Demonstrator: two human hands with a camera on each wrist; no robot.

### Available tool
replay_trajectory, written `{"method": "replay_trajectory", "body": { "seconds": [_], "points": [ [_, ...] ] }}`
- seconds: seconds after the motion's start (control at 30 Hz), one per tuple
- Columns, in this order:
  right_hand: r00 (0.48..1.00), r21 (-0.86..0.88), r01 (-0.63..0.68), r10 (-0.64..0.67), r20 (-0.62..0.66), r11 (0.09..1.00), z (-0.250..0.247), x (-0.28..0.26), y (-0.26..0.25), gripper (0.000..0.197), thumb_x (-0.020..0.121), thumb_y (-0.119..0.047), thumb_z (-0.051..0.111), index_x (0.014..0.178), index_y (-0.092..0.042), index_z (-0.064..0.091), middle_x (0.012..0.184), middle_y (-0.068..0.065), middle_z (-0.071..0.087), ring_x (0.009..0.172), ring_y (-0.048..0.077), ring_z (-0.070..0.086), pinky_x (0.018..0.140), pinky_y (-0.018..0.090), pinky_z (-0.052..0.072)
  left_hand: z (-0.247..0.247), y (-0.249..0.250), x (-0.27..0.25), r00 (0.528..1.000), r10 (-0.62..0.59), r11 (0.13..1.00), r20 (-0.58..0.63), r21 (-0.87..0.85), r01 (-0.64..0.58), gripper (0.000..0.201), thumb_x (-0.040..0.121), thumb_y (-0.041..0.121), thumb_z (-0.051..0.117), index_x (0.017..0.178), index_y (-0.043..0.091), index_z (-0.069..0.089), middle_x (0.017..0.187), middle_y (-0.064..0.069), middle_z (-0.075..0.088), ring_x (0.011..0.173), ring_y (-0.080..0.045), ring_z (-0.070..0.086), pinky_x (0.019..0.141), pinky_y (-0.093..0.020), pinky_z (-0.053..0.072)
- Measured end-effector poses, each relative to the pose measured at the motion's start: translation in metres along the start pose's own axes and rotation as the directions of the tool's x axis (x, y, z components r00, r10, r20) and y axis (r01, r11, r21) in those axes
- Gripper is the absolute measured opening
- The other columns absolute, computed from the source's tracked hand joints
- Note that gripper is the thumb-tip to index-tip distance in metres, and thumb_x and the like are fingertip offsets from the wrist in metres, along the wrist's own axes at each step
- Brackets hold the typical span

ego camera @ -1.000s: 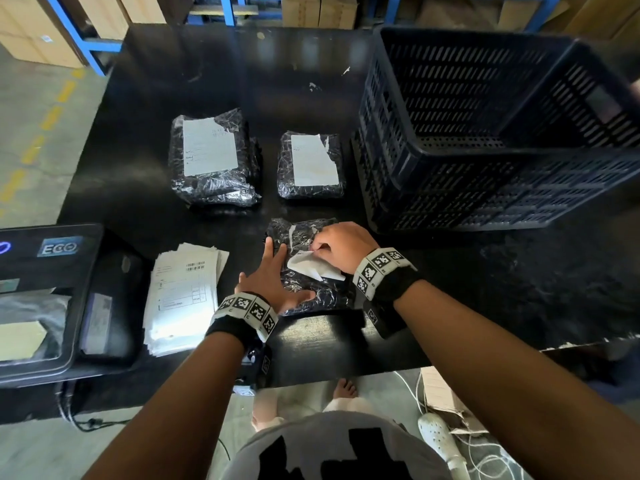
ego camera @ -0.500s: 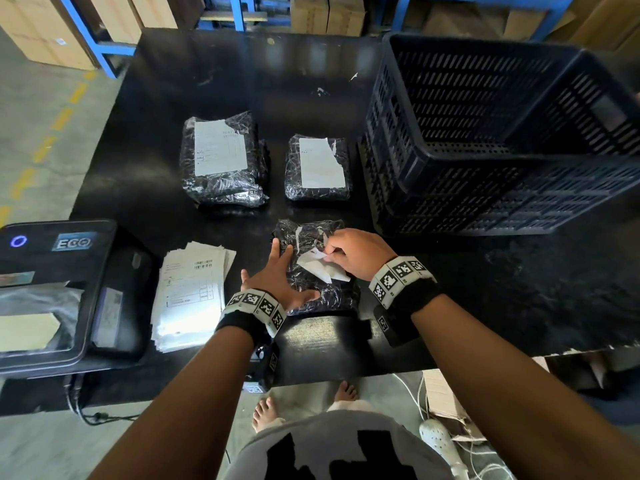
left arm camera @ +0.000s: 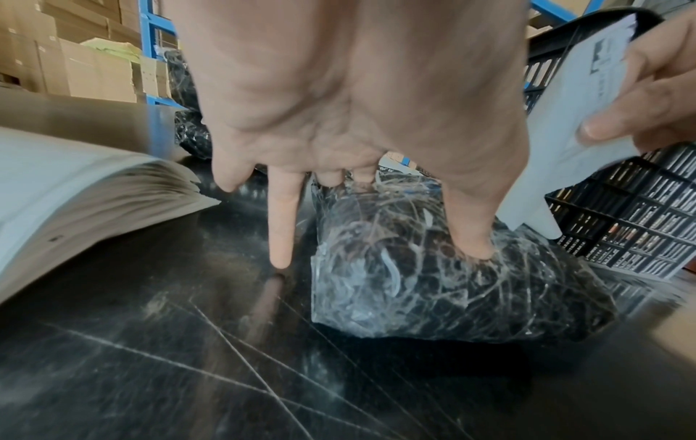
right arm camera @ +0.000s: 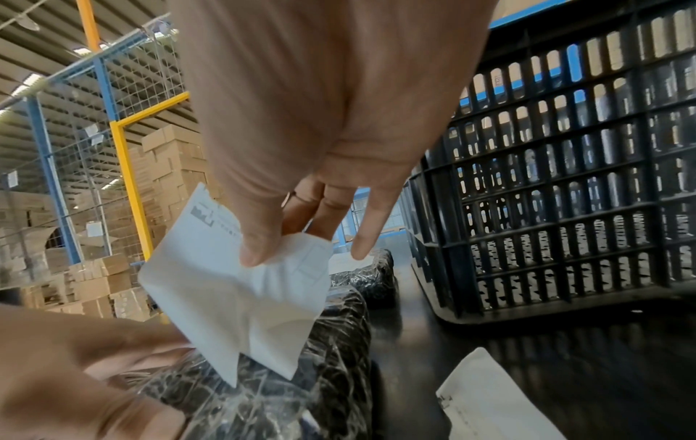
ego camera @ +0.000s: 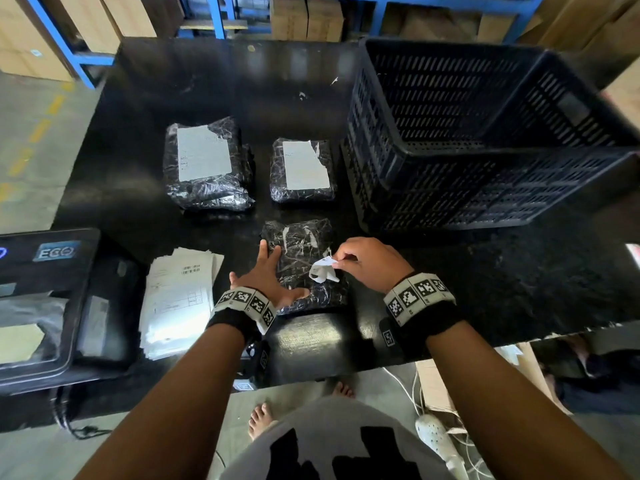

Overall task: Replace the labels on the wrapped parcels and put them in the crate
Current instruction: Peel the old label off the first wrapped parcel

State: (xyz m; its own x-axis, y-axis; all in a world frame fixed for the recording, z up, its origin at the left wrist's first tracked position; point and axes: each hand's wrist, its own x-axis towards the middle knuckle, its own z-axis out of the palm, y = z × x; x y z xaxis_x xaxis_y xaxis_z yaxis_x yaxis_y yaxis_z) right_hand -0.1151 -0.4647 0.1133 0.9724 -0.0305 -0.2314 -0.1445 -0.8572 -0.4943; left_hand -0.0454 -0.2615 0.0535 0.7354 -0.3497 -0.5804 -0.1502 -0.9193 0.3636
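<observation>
A black parcel in clear wrap [ego camera: 304,261] lies near the table's front edge, with white label scraps left on its top. My left hand [ego camera: 282,268] presses on its left side with straight, spread fingers; the left wrist view shows the thumb on the parcel [left arm camera: 433,282]. My right hand [ego camera: 337,263] pinches a crumpled white label [ego camera: 323,270] just above the parcel's right side. The right wrist view shows thumb and fingers holding the label [right arm camera: 241,285] over the parcel [right arm camera: 301,372]. Two more labelled parcels [ego camera: 207,164] [ego camera: 303,169] lie behind. The black crate [ego camera: 485,140] stands empty at the right.
A stack of fresh labels [ego camera: 180,296] lies left of my left hand, beside a black machine [ego camera: 45,299]. A loose white sheet [right arm camera: 489,396] lies on the table under my right wrist. Cardboard boxes and blue racks stand behind the table.
My right hand has pulled the label up and to the right, off the parcel's top. The left hand has stayed pressed on the parcel.
</observation>
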Motion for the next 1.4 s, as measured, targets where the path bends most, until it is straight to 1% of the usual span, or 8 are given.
{"method": "replay_trajectory", "body": {
  "seconds": [0.37, 0.5, 0.67, 0.83, 0.93, 1.07, 1.17, 1.4],
  "points": [
    [0.998, 0.028, -0.003, 0.005, -0.058, 1.0, -0.008, -0.017, -0.001, 0.016, 0.093, -0.031, 0.06, 0.095, -0.019, 0.07, 0.101, -0.012, 0.064, 0.095, 0.009, 0.058, 0.089, 0.034, 0.047, -0.003, 0.003, -0.001, 1.0, -0.022, 1.0, 0.011, 0.002, 0.022, 0.112, 0.068, 0.07, 0.065, 0.149, 0.039, -0.006, 0.154, 0.014, -0.025, 0.141, -0.024, 0.03, 0.113, -0.062, 0.002],
    [0.993, 0.099, 0.003, 0.008, -0.116, 0.995, -0.012, -0.023, 0.0, 0.01, 0.091, -0.027, 0.063, 0.088, -0.019, 0.068, 0.09, -0.015, 0.06, 0.086, 0.007, 0.056, 0.084, 0.033, 0.047, -0.002, 0.003, 0.0, 1.0, -0.02, 1.0, 0.006, -0.004, 0.02, 0.113, 0.067, 0.07, 0.066, 0.149, 0.039, -0.005, 0.154, 0.014, -0.025, 0.141, -0.023, 0.028, 0.114, -0.062, 0.002],
    [0.944, 0.195, 0.047, 0.021, -0.329, 0.98, -0.046, -0.02, 0.007, 0.011, 0.09, -0.019, 0.065, 0.079, -0.019, 0.062, 0.075, -0.015, 0.055, 0.071, -0.003, 0.051, 0.07, 0.011, 0.038, -0.001, 0.003, 0.0, 1.0, -0.016, 0.999, 0.006, -0.033, 0.016, 0.115, 0.065, 0.069, 0.068, 0.149, 0.039, -0.004, 0.154, 0.014, -0.026, 0.141, -0.025, 0.029, 0.113, -0.061, 0.001],
    [0.928, 0.209, -0.23, 0.279, -0.249, 0.95, -0.042, -0.015, 0.047, 0.013, 0.086, -0.024, 0.06, 0.075, -0.017, 0.061, 0.074, -0.002, 0.062, 0.072, 0.017, 0.057, 0.072, 0.036, 0.048, -0.001, 0.004, 0.002, 1.0, -0.013, 0.998, 0.013, -0.061, 0.014, 0.116, 0.065, 0.064, 0.072, 0.15, 0.038, -0.004, 0.153, 0.014, -0.028, 0.141, -0.026, 0.029, 0.114, -0.062, 0.002],
    [0.901, 0.21, -0.367, 0.402, -0.165, 0.906, -0.018, -0.013, 0.075, 0.006, 0.085, -0.026, 0.062, 0.087, -0.021, 0.065, 0.09, -0.001, 0.067, 0.088, 0.02, 0.063, 0.082, 0.039, 0.053, 0.001, 0.003, 0.005, 1.0, -0.014, 0.998, 0.009, -0.066, 0.014, 0.118, 0.065, 0.063, 0.073, 0.15, 0.037, -0.004, 0.153, 0.014, -0.028, 0.141, -0.026, 0.029, 0.114, -0.062, 0.004],
    [0.869, 0.212, -0.468, 0.49, -0.066, 0.858, 0.016, -0.008, 0.094, 0.032, 0.088, -0.026, 0.065, 0.118, -0.017, 0.063, 0.121, 0.004, 0.064, 0.11, 0.025, 0.061, 0.095, 0.036, 0.049, 0.003, 0.001, 0.006, 1.0, -0.008, 0.996, -0.006, -0.094, 0.008, 0.119, 0.063, 0.061, 0.075, 0.15, 0.036, -0.002, 0.153, 0.016, -0.027, 0.14, -0.025, 0.03, 0.114, -0.061, 0.012],
    [0.871, 0.2, -0.474, 0.49, -0.032, 0.857, 0.031, -0.001, 0.098, 0.035, 0.089, -0.023, 0.062, 0.123, -0.015, 0.06, 0.125, 0.007, 0.063, 0.113, 0.026, 0.06, 0.096, 0.034, 0.048, 0.003, -0.001, 0.009, 1.0, -0.003, 0.994, -0.011, -0.112, 0.002, 0.122, 0.06, 0.063, 0.077, 0.15, 0.036, -0.001, 0.152, 0.018, -0.027, 0.14, -0.024, 0.032, 0.113, -0.057, 0.024],
    [0.844, 0.205, -0.523, 0.537, -0.015, 0.827, 0.046, 0.007, 0.106, 0.047, 0.089, -0.02, 0.06, 0.135, -0.018, 0.052, 0.133, 0.007, 0.059, 0.119, 0.027, 0.057, 0.101, 0.037, 0.046, 0.004, -0.003, 0.013, 1.0, -0.011, 0.99, -0.007, -0.14, 0.01, 0.123, 0.058, 0.062, 0.078, 0.149, 0.038, -0.002, 0.15, 0.021, -0.03, 0.139, -0.024, 0.032, 0.111, -0.052, 0.03]
  ]
}}
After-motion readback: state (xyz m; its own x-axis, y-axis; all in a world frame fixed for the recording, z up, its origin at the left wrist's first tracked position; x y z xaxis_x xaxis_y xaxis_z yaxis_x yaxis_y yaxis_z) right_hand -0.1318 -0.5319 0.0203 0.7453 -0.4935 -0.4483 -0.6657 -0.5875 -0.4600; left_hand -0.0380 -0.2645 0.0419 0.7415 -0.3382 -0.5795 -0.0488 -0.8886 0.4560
